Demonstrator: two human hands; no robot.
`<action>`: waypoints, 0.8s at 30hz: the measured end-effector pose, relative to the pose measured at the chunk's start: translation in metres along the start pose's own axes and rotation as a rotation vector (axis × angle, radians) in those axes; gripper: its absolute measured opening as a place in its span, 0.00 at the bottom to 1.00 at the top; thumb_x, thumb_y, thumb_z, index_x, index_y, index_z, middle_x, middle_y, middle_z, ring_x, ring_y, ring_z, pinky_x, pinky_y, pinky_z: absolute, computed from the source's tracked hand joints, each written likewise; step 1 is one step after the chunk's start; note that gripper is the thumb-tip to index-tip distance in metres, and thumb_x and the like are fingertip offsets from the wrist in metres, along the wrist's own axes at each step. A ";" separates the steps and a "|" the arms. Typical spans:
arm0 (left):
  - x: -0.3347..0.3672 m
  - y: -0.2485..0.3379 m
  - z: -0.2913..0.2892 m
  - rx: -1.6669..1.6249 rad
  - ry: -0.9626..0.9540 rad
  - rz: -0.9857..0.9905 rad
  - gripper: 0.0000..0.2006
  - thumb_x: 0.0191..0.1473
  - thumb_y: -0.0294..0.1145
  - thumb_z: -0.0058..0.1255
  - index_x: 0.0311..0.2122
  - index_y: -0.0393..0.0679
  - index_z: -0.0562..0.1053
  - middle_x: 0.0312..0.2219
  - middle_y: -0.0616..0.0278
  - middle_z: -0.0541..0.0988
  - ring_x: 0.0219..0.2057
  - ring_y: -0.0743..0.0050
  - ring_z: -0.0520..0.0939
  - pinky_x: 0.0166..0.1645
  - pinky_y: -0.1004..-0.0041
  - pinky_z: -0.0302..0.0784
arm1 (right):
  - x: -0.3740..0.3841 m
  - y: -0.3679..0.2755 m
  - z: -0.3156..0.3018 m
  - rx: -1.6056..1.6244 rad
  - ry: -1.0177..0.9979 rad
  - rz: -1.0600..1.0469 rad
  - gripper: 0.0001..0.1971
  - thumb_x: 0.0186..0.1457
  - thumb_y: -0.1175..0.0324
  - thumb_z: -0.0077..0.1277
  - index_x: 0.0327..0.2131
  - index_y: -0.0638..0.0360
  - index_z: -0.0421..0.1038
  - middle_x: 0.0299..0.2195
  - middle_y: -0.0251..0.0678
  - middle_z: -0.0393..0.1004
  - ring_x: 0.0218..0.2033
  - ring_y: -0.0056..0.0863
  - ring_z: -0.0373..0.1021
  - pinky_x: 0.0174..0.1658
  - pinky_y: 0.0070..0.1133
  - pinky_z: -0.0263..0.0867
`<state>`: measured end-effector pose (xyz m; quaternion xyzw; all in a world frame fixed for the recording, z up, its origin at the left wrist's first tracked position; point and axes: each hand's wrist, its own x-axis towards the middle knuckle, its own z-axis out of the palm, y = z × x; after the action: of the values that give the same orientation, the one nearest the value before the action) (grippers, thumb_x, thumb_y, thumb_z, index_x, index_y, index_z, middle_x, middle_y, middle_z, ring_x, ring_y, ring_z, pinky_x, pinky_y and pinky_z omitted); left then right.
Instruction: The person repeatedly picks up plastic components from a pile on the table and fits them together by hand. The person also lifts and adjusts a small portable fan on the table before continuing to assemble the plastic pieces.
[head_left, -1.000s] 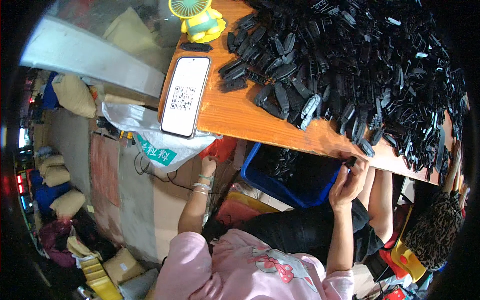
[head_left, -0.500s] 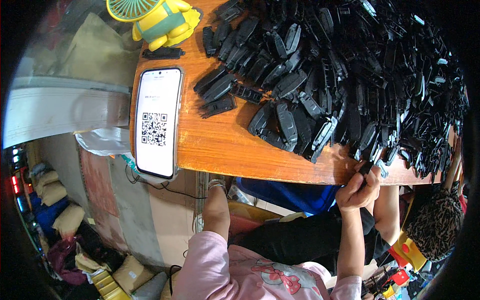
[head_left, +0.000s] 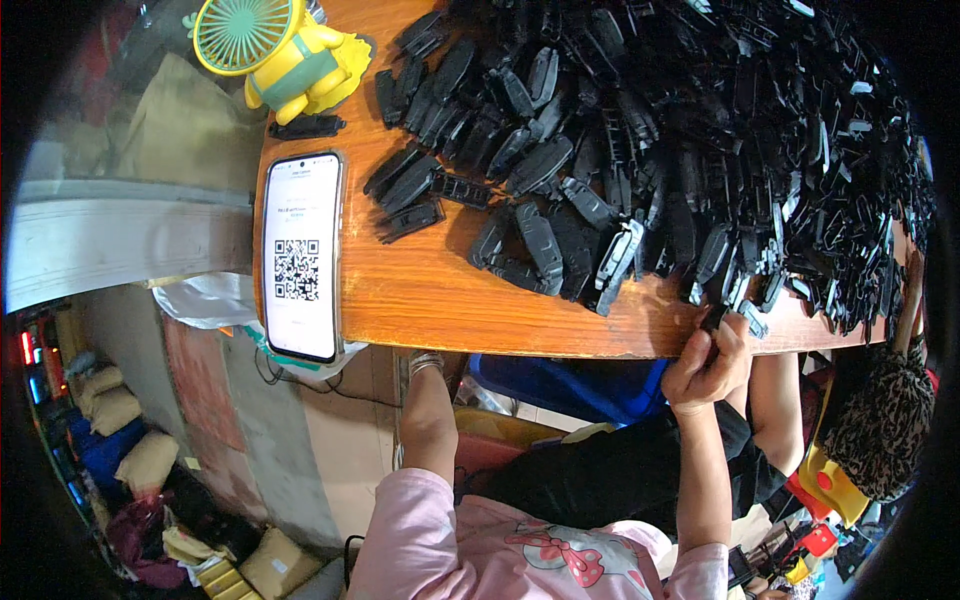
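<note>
My right hand (head_left: 708,366) is closed at the table's front edge, thumb and fingers pinching a small black plastic part (head_left: 713,318). Most of that part is hidden by the fingers. Just beside the fingertips lies a pale grey shiny piece (head_left: 752,320). Beyond the hand spreads a big heap of black plastic parts (head_left: 640,130), long and narrow with rounded ends. My left forearm (head_left: 428,425) reaches forward to the table edge, with a band (head_left: 425,361) round the wrist. The left hand itself is out of sight beneath the tabletop.
On the wooden table (head_left: 400,300), a phone (head_left: 302,255) showing a square code lies at the left edge. Behind it stand a yellow-green toy-shaped fan (head_left: 290,60) and a lone black part (head_left: 307,127). A blue bin (head_left: 570,388) sits under the front edge. Another person (head_left: 885,430) is at far right.
The whole view has turned slightly, shifting the table's contents leftward. My right hand keeps its pinch at the table edge, and less of the black part shows. The left hand stays hidden.
</note>
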<state>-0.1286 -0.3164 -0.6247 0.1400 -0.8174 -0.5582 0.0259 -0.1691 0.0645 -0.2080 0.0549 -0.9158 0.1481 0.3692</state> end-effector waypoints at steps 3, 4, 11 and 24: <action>-0.006 0.010 0.003 0.026 -0.024 0.036 0.18 0.51 0.27 0.48 0.49 0.36 0.68 0.47 0.50 0.72 0.49 0.55 0.71 0.53 0.61 0.65 | 0.001 -0.004 0.004 0.071 -0.019 0.008 0.07 0.51 0.72 0.46 0.32 0.65 0.62 0.25 0.48 0.70 0.19 0.36 0.66 0.23 0.25 0.62; -0.004 0.015 0.004 0.042 -0.031 0.049 0.19 0.51 0.28 0.48 0.49 0.36 0.68 0.47 0.50 0.72 0.49 0.55 0.71 0.54 0.61 0.65 | 0.001 -0.004 0.004 0.072 -0.017 0.010 0.07 0.51 0.72 0.46 0.32 0.65 0.62 0.25 0.48 0.70 0.19 0.36 0.66 0.23 0.25 0.62; 0.011 0.052 -0.032 0.180 -0.079 0.141 0.20 0.51 0.29 0.49 0.50 0.36 0.67 0.48 0.50 0.71 0.50 0.54 0.70 0.55 0.61 0.63 | 0.004 -0.006 0.004 0.069 0.020 -0.024 0.07 0.52 0.72 0.46 0.31 0.65 0.63 0.25 0.47 0.70 0.19 0.36 0.66 0.24 0.24 0.62; 0.022 0.112 -0.052 0.381 0.261 0.066 0.19 0.54 0.32 0.49 0.50 0.36 0.66 0.46 0.53 0.71 0.46 0.58 0.71 0.51 0.62 0.66 | 0.006 -0.008 0.006 0.057 0.006 0.023 0.06 0.50 0.72 0.48 0.30 0.64 0.65 0.25 0.47 0.71 0.21 0.37 0.68 0.26 0.25 0.64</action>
<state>-0.1620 -0.3317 -0.5042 0.1865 -0.9019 -0.3697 0.1228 -0.1758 0.0552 -0.2062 0.0542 -0.9107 0.1785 0.3686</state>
